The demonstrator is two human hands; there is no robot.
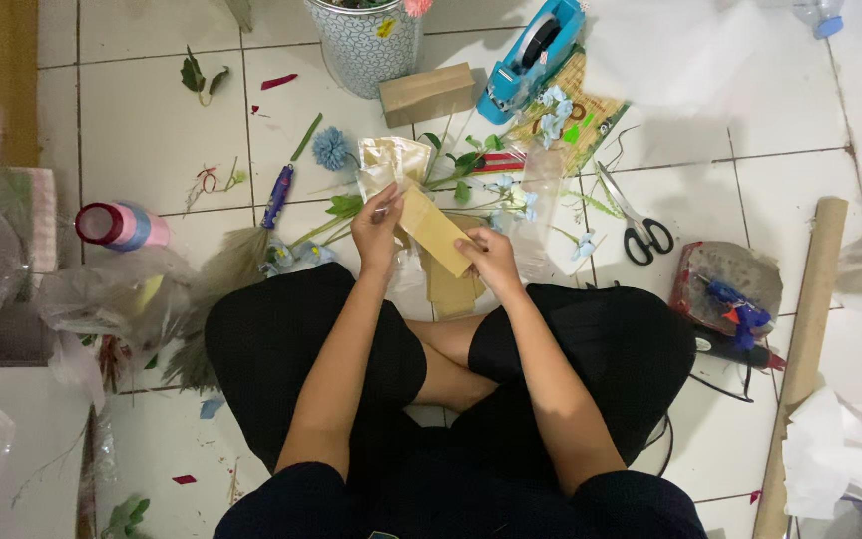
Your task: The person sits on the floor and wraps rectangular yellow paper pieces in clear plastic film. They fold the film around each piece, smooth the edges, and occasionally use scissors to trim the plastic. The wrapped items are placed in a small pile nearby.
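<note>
Left hand (376, 228) and right hand (491, 258) pinch opposite ends of a gold ribbon strip (435, 232); it looks light, floppy, best held by edges.

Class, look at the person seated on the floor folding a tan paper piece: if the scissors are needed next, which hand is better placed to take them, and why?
Probably the right hand. The scissors lie on the tiles on that side, with nothing between. The left hand pinches the tan paper piece at its far end and would have to cross over.
</note>
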